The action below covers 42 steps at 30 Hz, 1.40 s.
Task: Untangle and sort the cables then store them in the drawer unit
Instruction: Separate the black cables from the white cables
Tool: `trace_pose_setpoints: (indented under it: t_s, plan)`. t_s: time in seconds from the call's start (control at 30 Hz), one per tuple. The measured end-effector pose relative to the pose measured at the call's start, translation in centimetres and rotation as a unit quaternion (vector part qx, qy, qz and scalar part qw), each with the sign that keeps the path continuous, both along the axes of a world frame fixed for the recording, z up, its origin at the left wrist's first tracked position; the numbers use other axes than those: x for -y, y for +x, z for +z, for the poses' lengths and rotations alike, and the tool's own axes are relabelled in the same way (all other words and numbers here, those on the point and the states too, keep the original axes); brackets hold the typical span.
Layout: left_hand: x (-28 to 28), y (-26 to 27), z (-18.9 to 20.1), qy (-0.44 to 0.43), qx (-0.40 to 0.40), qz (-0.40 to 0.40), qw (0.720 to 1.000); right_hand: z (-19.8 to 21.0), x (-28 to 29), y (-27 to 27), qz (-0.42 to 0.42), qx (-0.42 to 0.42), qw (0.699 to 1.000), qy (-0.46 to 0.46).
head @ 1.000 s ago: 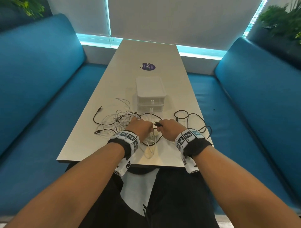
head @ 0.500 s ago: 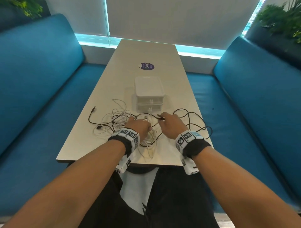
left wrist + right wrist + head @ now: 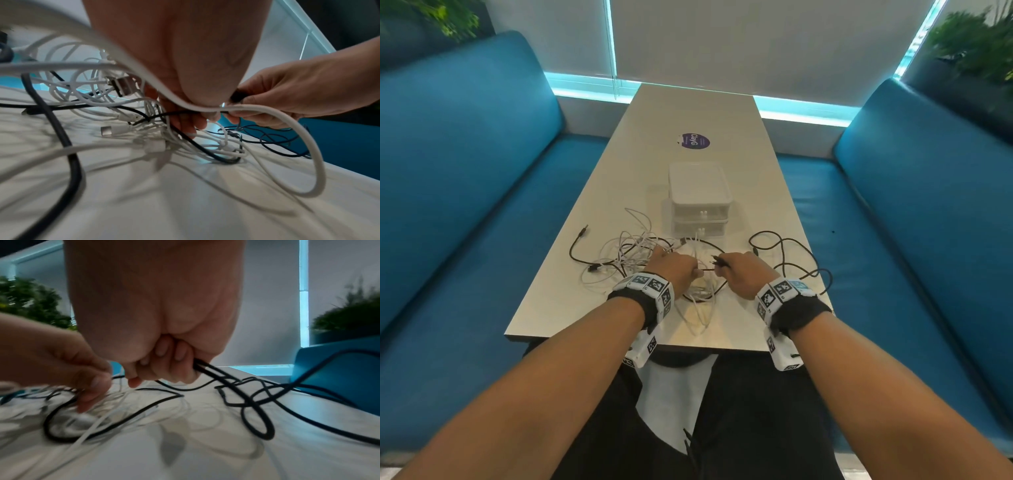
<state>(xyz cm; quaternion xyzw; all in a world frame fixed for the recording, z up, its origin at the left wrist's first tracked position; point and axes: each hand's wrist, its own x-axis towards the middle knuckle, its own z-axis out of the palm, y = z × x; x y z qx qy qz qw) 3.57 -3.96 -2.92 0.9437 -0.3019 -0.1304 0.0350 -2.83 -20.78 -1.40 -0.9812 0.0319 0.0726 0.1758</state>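
- Between the two fists, low over the near tabletop [image 3: 571, 284]: a short taut run of black cable [image 3: 707, 270] bridges them.
- Right hand [image 3: 744, 274]: fingers curled tight, grip clamped on the black cable; the wrist view shows two black strands leaving the little-finger side of the fist [image 3: 207, 368], and a black plug end [image 3: 719, 262] pokes out on the thumb side.
- Left hand [image 3: 676, 270]: fingertips pinched on the same black cable, with a thick white cable [image 3: 267, 116] draped over the knuckles and looping down to the tabletop.
- Under and left of the left hand: tangle of white cables [image 3: 626, 253], thin loops crossing each other, several silver and white plugs among them [image 3: 107, 129]. One more black lead [image 3: 577, 250] threads through this heap and ends in a jack plug at its far-left edge.
- Right of the right hand: loose loops of black cable [image 3: 787, 257] spread out, reaching the right-hand edge of the tabletop.
- Just beyond the tangle, centre: white drawer unit [image 3: 700, 198], two drawers stacked, both shut, fronts facing the hands; white cable ends lie near its base.
- Farther along: round purple sticker [image 3: 693, 141].
- Either side: blue bench seats [image 3: 465, 171].
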Motion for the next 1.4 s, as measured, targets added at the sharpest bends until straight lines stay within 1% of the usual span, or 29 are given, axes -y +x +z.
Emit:
trace_pose_setpoints:
  t_s: [0.07, 0.17, 0.2, 0.27, 0.33, 0.4, 0.47, 0.57, 0.63, 0.8, 0.9, 1.0, 1.1, 1.17, 1.27, 1.33, 1.4]
  plan:
    - [-0.4, 0.6, -0.1, 0.018, 0.005, 0.007, 1.000, 0.3, 1.5, -0.2, -0.026, -0.002, 0.999, -0.028]
    - [-1.0, 0.8, 0.1, 0.021, 0.007, 0.010, 1.000, 0.7, 4.3, -1.0, -0.101, -0.010, 0.992, -0.077]
    - [-1.1, 0.6, 0.1, 0.017, 0.010, 0.009, 1.000, 0.6, 4.9, -1.2, -0.122, -0.010, 0.989, -0.085]
    - [-1.1, 0.2, 0.0, 0.015, 0.019, 0.004, 1.000, 0.3, 5.1, -1.4, -0.137, -0.002, 0.987, -0.083]
    - [-0.8, -0.1, -0.2, 0.021, 0.027, 0.005, 0.999, 0.1, 4.3, -1.3, -0.134, 0.021, 0.988, -0.068]
    - [-0.6, -0.1, -0.4, 0.026, 0.024, 0.008, 0.999, 0.2, 3.0, -1.1, -0.130, 0.049, 0.990, -0.028]
    - [-0.5, -0.1, -0.4, 0.030, 0.024, 0.002, 0.999, 0.3, 1.3, -0.8, -0.100, 0.072, 0.992, 0.018]
    - [-0.2, -0.4, 0.1, 0.022, 0.036, -0.006, 0.999, 0.3, -1.3, -0.3, -0.008, 0.058, 0.998, 0.039]
    - [-0.1, -0.7, 0.4, 0.020, 0.050, -0.022, 0.998, 0.0, -2.4, 0.1, 0.021, 0.024, 0.999, 0.032]
    - [-0.6, -0.3, -0.1, 0.004, 0.034, -0.002, 0.999, -0.2, -2.5, 0.8, 0.010, -0.006, 0.999, 0.039]
    - [-0.7, -0.1, 0.0, -0.016, 0.002, 0.007, 1.000, -0.1, -2.0, 0.5, 0.001, -0.006, 0.999, 0.043]
    - [-1.5, 0.3, 0.0, -0.010, 0.005, 0.011, 1.000, -0.2, 0.3, -0.1, -0.042, -0.007, 0.999, 0.030]
    - [-2.1, 0.4, -0.4, -0.027, 0.008, 0.008, 1.000, -0.3, 3.0, -0.7, -0.101, -0.009, 0.995, -0.005]
    - [-1.9, 0.2, -0.6, -0.028, 0.018, -0.003, 0.999, -0.4, 3.6, -0.8, -0.121, -0.004, 0.992, -0.035]
    - [-1.3, 0.2, -0.7, -0.015, 0.032, -0.006, 0.999, -0.4, 2.7, -0.7, -0.131, 0.017, 0.989, -0.063]
    - [-1.3, 0.2, -0.9, -0.015, 0.032, -0.003, 0.999, -0.4, 1.6, -0.6, -0.122, 0.036, 0.991, -0.050]
    - [-1.3, 0.2, -0.9, -0.018, 0.033, -0.004, 0.999, -0.4, 0.2, -0.5, -0.089, 0.057, 0.994, -0.020]
